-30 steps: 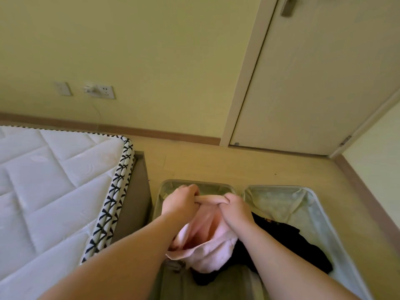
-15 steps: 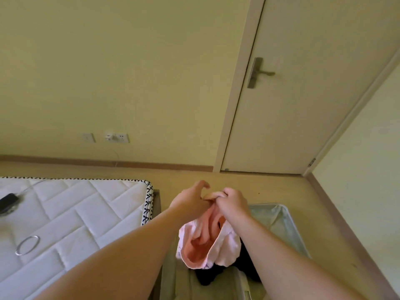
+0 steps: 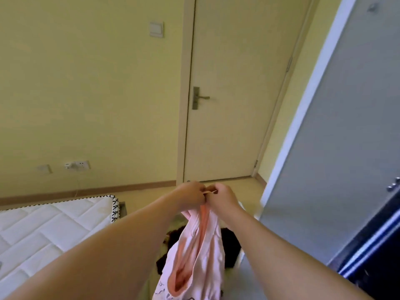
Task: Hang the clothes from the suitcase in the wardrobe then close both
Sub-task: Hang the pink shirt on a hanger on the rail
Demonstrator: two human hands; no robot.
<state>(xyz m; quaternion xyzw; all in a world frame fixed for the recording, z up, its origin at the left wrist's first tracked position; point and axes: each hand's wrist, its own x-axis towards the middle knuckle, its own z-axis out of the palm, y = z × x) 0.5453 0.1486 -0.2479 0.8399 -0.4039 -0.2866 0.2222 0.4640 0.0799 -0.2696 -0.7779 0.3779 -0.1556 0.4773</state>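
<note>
A person holds a pink garment (image 3: 203,252) up before a closed door (image 3: 233,94). The fingers of the left hand (image 3: 192,194) and right hand (image 3: 225,198) pinch its top edge, close together. It hangs lengthwise straight down, over dark clothes (image 3: 229,241) beside the bed (image 3: 43,226).

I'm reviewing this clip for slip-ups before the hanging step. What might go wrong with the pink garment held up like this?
1. The left hand and right hand pinch only the top edge of the pink garment, close together; the loose rest may slip or bunch.
2. It hangs right over the dark clothes and might drag them along.
3. The grey wardrobe door stands close on the right; swinging fabric might catch its edge.
</note>
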